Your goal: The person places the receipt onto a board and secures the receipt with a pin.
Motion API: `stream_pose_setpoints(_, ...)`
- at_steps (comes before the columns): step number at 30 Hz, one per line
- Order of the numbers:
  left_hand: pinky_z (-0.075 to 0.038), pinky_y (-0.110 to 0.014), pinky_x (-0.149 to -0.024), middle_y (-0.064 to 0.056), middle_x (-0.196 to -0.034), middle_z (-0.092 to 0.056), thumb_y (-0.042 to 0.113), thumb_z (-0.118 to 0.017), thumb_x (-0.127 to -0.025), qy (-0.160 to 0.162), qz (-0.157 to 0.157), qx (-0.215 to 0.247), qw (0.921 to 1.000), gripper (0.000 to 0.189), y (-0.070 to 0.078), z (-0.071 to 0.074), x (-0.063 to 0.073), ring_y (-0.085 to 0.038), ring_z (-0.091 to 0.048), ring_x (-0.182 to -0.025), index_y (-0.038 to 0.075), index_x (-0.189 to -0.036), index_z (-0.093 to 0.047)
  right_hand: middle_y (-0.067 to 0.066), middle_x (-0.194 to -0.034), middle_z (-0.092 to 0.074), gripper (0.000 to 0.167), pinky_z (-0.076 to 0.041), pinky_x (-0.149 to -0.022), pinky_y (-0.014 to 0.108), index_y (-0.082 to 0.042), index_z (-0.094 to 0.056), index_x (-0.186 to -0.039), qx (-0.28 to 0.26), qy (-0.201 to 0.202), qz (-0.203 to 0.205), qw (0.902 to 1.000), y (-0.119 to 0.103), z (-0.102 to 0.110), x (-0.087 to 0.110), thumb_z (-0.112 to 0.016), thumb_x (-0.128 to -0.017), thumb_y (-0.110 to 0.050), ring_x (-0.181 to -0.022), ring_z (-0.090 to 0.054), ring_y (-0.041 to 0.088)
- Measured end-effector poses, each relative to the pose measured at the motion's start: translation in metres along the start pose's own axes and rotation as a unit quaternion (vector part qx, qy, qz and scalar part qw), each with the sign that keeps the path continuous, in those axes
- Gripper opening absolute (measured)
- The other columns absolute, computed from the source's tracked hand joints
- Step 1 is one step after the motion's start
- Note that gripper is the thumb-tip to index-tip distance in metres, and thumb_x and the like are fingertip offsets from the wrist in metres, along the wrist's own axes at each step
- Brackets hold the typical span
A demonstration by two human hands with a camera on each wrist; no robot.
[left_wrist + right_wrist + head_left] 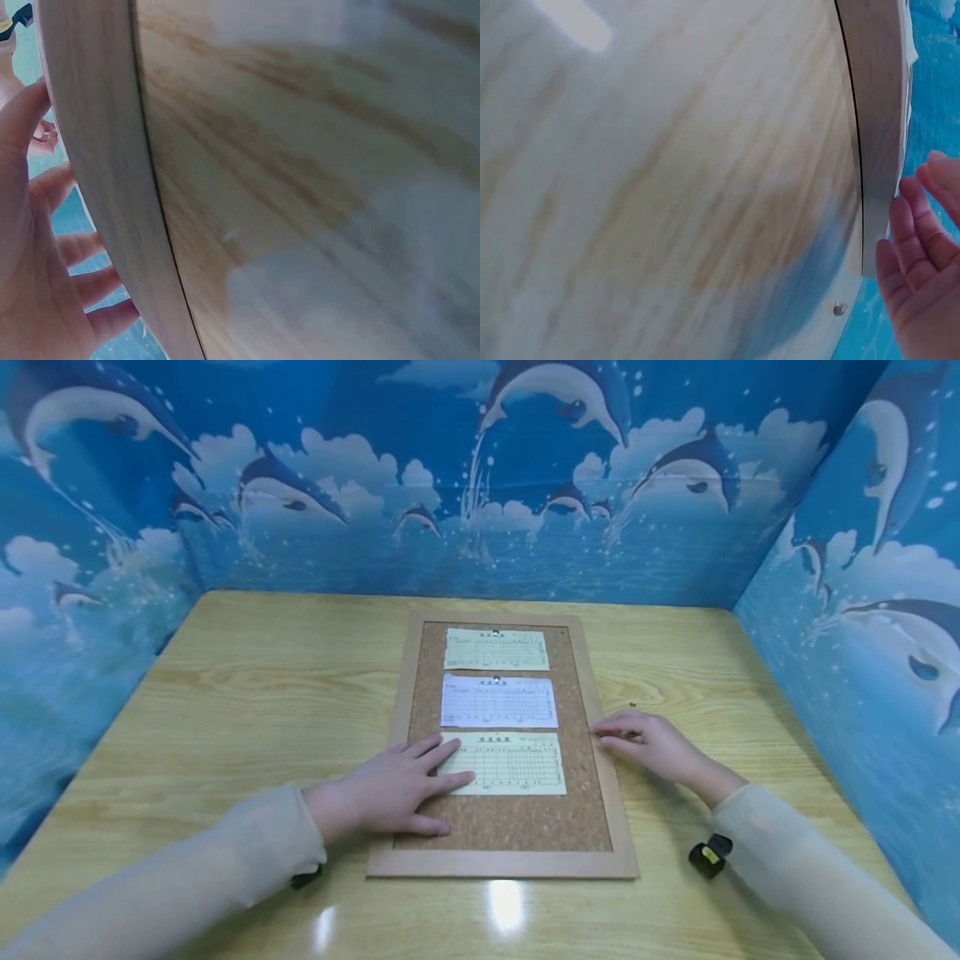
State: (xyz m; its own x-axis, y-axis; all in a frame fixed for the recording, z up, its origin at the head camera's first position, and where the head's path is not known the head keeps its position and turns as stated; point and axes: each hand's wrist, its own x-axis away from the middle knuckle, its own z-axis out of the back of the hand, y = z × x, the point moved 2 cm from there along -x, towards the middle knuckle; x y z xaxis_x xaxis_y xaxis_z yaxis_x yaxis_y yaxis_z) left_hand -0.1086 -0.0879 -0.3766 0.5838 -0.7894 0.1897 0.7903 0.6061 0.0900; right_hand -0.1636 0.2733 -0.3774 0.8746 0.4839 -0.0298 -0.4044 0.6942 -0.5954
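My left hand (393, 785) lies with fingers spread over the left part of the lower green slip (517, 768) and the left side of the corkboard (510, 827). Its fingers also show past the board's wooden frame (97, 135) in the left wrist view. My right hand (652, 743) is at the board's right frame edge, thumb and index finger drawn close. Between their tips is what looks like a small metal pin (43, 137), mostly hidden by the fingers. A purple slip (498, 703) and another green slip (497, 653) hang above, each with a pin at its top.
A small pin (632, 705) lies on the wooden table (300, 677) just beyond my right hand. Dolphin-printed cloth (450, 552) walls the table at the back and sides. Light reflects off the table in front of the board.
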Motion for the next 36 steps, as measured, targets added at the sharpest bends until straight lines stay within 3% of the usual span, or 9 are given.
stream_pose_setpoints(8, -0.025, -0.053, -0.105, -0.017, -0.153, -0.014, 0.068, -0.04, -0.087, -0.002, 0.001, -0.001, 1.0, 0.072, 0.001, -0.001, 0.0, -0.039, -0.016, -0.137, 0.029, -0.147, -0.03, 0.016, -0.109, -0.064, 0.029, -0.049, -0.081, 0.044, 0.0, -0.064, -0.117, -0.007, 0.028, -0.07, 0.9971, 0.016, 0.014, -0.001, -0.058, -0.094, -0.017, -0.098, -0.059, 0.03)
stream_pose_setpoints(14, -0.024, -0.053, -0.106, -0.017, -0.153, -0.013, 0.068, -0.039, -0.087, -0.005, 0.002, -0.003, 1.0, 0.073, 0.001, -0.001, -0.001, -0.04, -0.015, -0.137, 0.029, -0.147, -0.029, 0.022, -0.117, -0.059, 0.035, -0.043, -0.087, 0.051, 0.0, -0.06, -0.121, -0.004, 0.042, -0.153, 0.9874, 0.026, 0.025, 0.0, -0.054, -0.096, -0.023, -0.104, -0.055, 0.037)
stream_pose_setpoints(18, -0.024, -0.053, -0.106, -0.017, -0.153, -0.013, 0.068, -0.039, -0.087, -0.008, 0.004, -0.003, 1.0, 0.072, 0.0, -0.002, -0.001, -0.04, -0.015, -0.137, 0.029, -0.147, -0.028, 0.024, -0.119, -0.057, 0.037, -0.042, -0.088, 0.051, 0.001, -0.059, -0.121, -0.005, 0.047, -0.185, 0.9816, 0.034, 0.029, 0.001, -0.053, -0.096, -0.025, -0.106, -0.054, 0.038)
stream_pose_setpoints(25, -0.025, -0.053, -0.105, -0.017, -0.153, -0.013, 0.068, -0.039, -0.087, -0.008, 0.003, -0.002, 1.0, 0.073, 0.001, -0.001, 0.0, -0.04, -0.016, -0.137, 0.029, -0.147, -0.029, 0.025, -0.117, -0.058, 0.036, -0.042, -0.085, 0.05, 0.004, -0.057, -0.122, 0.008, 0.044, -0.204, 0.9779, 0.043, 0.031, 0.004, -0.052, -0.097, -0.022, -0.101, -0.054, 0.036)
stream_pose_setpoints(36, -0.025, -0.053, -0.105, -0.017, -0.153, -0.013, 0.067, -0.041, -0.087, -0.013, 0.007, 0.007, 0.9999, 0.072, 0.002, 0.001, 0.0, -0.04, -0.015, -0.137, 0.029, -0.147, -0.029, 0.027, -0.119, -0.056, 0.033, -0.041, -0.086, 0.052, 0.005, -0.058, -0.121, 0.014, 0.029, -0.195, 0.9802, 0.047, 0.03, 0.003, -0.053, -0.096, -0.017, -0.104, -0.053, 0.039)
